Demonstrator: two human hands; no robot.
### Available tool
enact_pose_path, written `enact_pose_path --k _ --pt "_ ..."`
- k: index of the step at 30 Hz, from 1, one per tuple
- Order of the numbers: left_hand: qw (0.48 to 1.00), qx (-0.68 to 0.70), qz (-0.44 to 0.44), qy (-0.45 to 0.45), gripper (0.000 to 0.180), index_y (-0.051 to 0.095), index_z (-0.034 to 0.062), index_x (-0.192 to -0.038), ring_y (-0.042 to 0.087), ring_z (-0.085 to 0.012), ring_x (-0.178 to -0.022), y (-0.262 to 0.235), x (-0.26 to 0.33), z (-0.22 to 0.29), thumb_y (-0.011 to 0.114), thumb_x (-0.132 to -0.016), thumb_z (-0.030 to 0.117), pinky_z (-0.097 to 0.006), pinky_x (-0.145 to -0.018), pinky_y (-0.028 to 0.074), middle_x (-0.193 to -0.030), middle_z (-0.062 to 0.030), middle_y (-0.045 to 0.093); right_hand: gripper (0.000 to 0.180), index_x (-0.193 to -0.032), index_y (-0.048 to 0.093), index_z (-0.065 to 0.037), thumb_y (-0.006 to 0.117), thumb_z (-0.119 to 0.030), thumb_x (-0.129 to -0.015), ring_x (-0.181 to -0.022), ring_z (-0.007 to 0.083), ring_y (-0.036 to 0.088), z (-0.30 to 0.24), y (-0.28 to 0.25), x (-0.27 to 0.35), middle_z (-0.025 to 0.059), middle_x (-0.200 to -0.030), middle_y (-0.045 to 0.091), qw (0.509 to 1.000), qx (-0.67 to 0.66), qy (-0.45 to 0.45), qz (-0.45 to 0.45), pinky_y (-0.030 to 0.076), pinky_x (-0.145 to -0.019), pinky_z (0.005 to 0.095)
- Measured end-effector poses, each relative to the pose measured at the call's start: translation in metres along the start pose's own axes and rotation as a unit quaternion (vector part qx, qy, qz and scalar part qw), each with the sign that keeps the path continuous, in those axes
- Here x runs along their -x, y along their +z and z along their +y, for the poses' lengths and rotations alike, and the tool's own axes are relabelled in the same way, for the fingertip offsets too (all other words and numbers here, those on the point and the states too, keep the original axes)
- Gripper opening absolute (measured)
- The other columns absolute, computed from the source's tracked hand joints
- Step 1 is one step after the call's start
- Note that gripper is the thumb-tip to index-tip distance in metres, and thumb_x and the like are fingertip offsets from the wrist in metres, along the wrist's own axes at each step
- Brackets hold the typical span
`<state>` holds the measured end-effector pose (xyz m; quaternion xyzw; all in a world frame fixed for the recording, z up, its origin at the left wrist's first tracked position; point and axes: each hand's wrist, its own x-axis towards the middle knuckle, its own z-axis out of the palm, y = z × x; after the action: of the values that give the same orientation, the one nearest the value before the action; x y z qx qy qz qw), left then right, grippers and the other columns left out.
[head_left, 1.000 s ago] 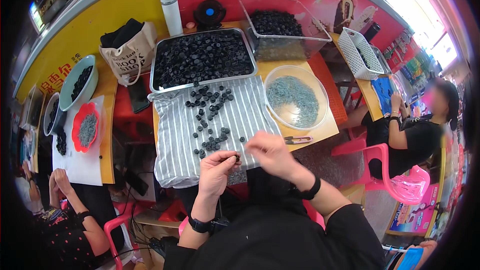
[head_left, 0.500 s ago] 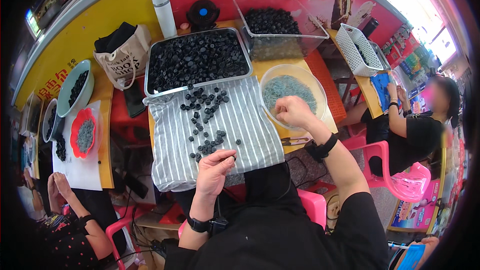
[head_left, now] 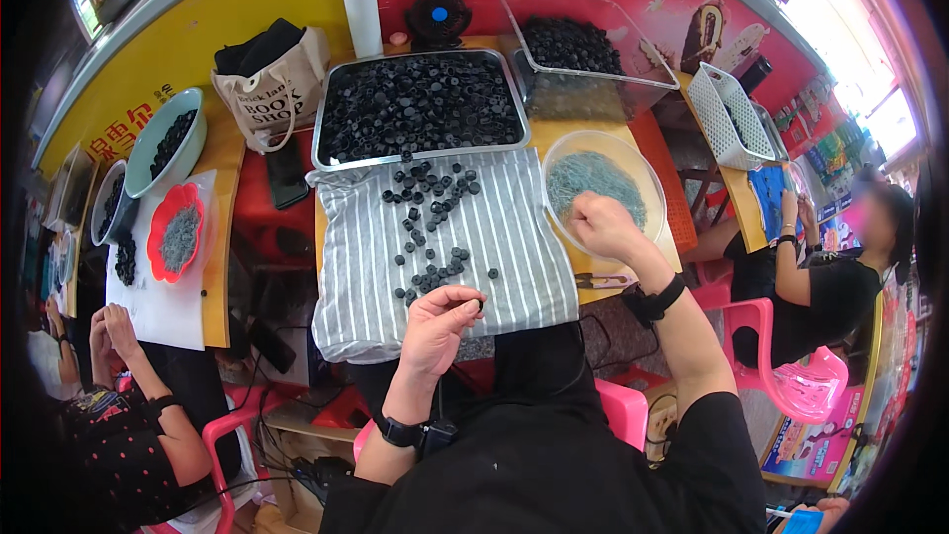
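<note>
Over the near edge of the striped cloth (head_left: pixel 504 227), a black piece (head_left: pixel 481 304) is pinched between the thumb and fingertips of the left hand (head_left: pixel 435 328); being small and gripped only at the tips, it could be dropped past that edge. On the cloth, loose pieces (head_left: pixel 431 279) are strewn, and some might be rolled off if the fabric is tugged. Just right of the cloth, the snips (head_left: pixel 593 282) are left near the right wrist, by which they could be knocked. Farther along that side, the right hand (head_left: pixel 605 224) is held over the tub (head_left: pixel 653 183); its fingers are curled, but whether anything is gripped cannot be told. Too many grey bits (head_left: pixel 598 178) could be picked up, as they are closely jumbled. Beyond the cloth, the tray (head_left: pixel 445 153) is well filled, so pieces could be spilled by a bump.
</note>
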<state>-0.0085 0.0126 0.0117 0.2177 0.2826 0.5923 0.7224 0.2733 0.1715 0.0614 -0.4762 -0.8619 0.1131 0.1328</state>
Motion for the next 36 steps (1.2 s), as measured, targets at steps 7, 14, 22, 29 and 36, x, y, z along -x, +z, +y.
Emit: enact_pose_path --k 7,14,22,29,36 --pt "1.0 0.011 -0.008 0.001 0.016 0.068 -0.0008 -0.104 0.066 -0.0123 -0.083 -0.003 0.0 -0.002 0.066 -0.089 -0.001 -0.027 -0.082 0.054 -0.102 -0.0111 0.07 0.013 -0.092 0.069 0.0 0.063 0.008 -0.082 -0.067 0.0047 0.053 -0.077 -0.017 0.016 -0.0011 -0.073 0.06 0.889 -0.441 0.1 0.076 0.043 -0.061 0.0226" --pt "1.0 0.026 -0.009 0.0 0.019 0.068 -0.0016 -0.107 0.067 -0.0152 -0.087 -0.005 0.0 -0.004 0.067 -0.088 -0.002 -0.027 -0.082 0.054 -0.103 -0.0116 0.07 0.009 -0.089 0.069 0.002 0.066 0.006 -0.082 -0.071 0.0106 0.058 -0.117 0.072 0.028 0.0045 -0.077 0.062 0.871 -0.463 0.08 0.141 0.045 -0.064 0.0247" --pt "0.999 0.033 -0.018 0.012 0.022 0.068 -0.0025 -0.111 0.066 -0.0153 -0.088 -0.005 0.0 -0.005 0.067 -0.088 -0.002 -0.027 -0.081 0.053 -0.103 -0.0098 0.07 0.008 -0.087 0.067 0.001 0.065 0.007 -0.082 -0.066 0.0162 0.059 -0.124 0.076 0.027 0.0094 -0.074 0.06 0.908 -0.377 0.044 0.178 0.045 -0.06 0.0284" --pt "0.999 0.036 -0.018 0.013 0.022 0.068 -0.0025 -0.111 0.066 -0.0139 -0.088 -0.004 0.0 -0.005 0.066 -0.089 -0.002 -0.026 -0.08 0.053 -0.102 -0.0082 0.07 0.009 -0.086 0.064 0.002 0.064 0.009 -0.081 -0.066 0.0221 0.06 -0.13 0.07 0.027 0.0111 -0.076 0.06 0.934 -0.298 -0.014 0.198 0.045 -0.058 0.0294" --pt "0.999 0.035 -0.016 0.011 0.022 0.068 -0.0028 -0.111 0.066 -0.0141 -0.088 -0.003 0.0 -0.005 0.067 -0.088 -0.002 -0.025 -0.08 0.053 -0.102 -0.0084 0.07 0.01 -0.086 0.064 0.002 0.064 0.01 -0.081 -0.066 0.0237 0.062 -0.128 0.073 0.027 0.0119 -0.079 0.06 0.93 -0.302 -0.025 0.209 0.047 -0.058 0.0301"
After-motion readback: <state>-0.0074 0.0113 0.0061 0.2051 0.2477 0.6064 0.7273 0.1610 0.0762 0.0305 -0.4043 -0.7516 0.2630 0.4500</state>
